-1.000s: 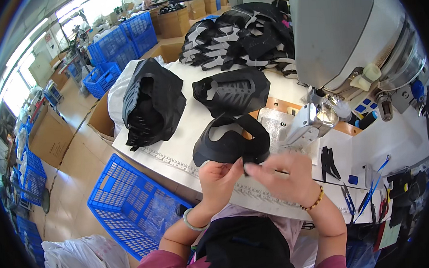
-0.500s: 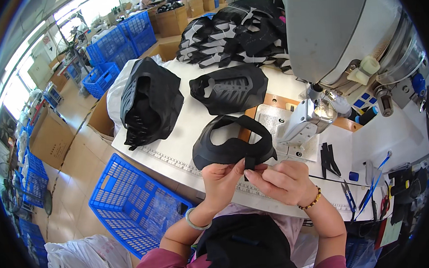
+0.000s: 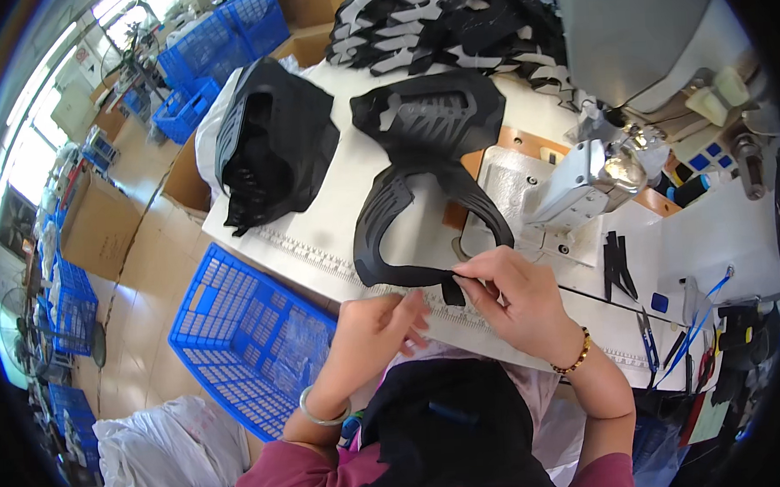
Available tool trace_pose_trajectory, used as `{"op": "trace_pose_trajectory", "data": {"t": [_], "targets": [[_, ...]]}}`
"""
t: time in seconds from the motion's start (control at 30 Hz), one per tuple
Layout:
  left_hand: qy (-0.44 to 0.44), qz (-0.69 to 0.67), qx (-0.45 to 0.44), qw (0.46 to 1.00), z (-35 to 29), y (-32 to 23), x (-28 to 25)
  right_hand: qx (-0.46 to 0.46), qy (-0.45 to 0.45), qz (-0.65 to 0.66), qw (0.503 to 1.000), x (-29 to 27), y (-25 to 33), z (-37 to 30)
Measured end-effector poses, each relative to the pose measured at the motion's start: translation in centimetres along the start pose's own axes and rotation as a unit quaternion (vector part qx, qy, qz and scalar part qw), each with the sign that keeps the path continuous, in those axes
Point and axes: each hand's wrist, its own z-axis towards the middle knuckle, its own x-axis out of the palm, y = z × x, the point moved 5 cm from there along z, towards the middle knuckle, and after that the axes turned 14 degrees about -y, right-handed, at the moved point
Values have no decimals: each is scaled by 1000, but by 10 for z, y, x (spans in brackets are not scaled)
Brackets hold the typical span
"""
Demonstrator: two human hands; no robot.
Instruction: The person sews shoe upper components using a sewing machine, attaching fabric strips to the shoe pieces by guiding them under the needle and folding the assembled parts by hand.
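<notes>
My right hand [image 3: 525, 305] pinches the near edge of a black, ring-shaped fabric piece [image 3: 380, 213] with a large opening and ribbed side panels. From that edge, beside my right fingertips, a short black strap [image 3: 453, 291] hangs down. My left hand [image 3: 381, 333] is just left of the strap, off the piece, with its fingers loosely bent and slightly blurred; nothing shows in it. Another black piece with a ribbed panel [image 3: 436, 111] lies just beyond the held one. To the left stands a nested stack of black moulded-looking pieces [image 3: 295, 152].
A sewing machine [image 3: 570, 183] occupies the right of the white table [image 3: 336, 202]. Loose black strips [image 3: 617, 264] and blue-handled tweezers [image 3: 647, 341] lie near its right edge. Grey-and-black pieces [image 3: 433, 24] are heaped at the back. A blue crate [image 3: 237, 337] stands below left.
My left hand has let go of the fabric piece and moved left and down. The piece has tipped flatter, showing its opening, while my right hand stays at its near edge.
</notes>
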Motion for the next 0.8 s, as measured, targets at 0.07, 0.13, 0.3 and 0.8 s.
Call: {"op": "trace_pose_trajectory", "data": {"t": [0.07,0.13,0.3,0.8], "targets": [[35,-36,-40,998,-8,-3,-8,-61,1,-35,998,10,3,-6],[61,-128,-21,990,-14,-7,-10,-84,15,-33,996,19,9,-13],[80,-192,-35,977,0,13,-2,100,62,63,991,26,-1,-19],[29,-324,-19,945,8,46,11,65,52,33,996,39,-8,-16]]}}
